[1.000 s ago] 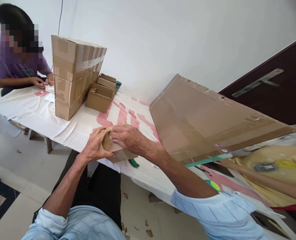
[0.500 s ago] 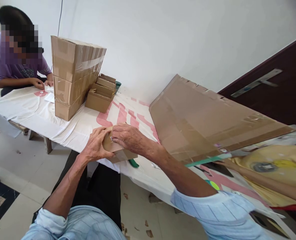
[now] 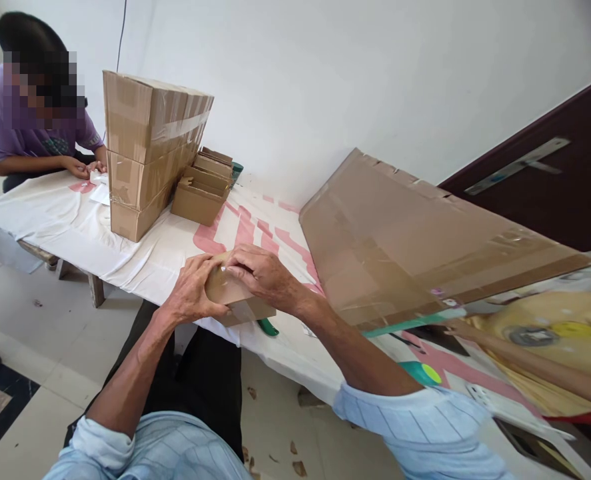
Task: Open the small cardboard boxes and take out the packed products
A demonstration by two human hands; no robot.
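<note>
A small brown cardboard box (image 3: 230, 293) rests near the table's front edge, tape shining on its top and side. My left hand (image 3: 192, 290) grips its left end, thumb on the near side and fingers over the far side. Above its top, the fingers of my right hand (image 3: 255, 270) are pinched together at the box's surface. A tiny white bit (image 3: 224, 268) shows by those fingertips; whether they hold it is too small to tell. Partly hidden behind the box lies a green curved object (image 3: 268, 327).
Taped cartons (image 3: 130, 160) are stacked at the left, beside open small boxes (image 3: 200, 199). A large cardboard sheet (image 3: 400, 233) leans at the right. A person in purple (image 3: 30, 143) sits far left; another person's arm (image 3: 530, 360) reaches in from the right. A tape dispenser-like teal object (image 3: 420, 373) lies nearby.
My right hand has shifted slightly, its fingers drawn a little up and right from the white bit on the box. My left hand keeps its grip.
</note>
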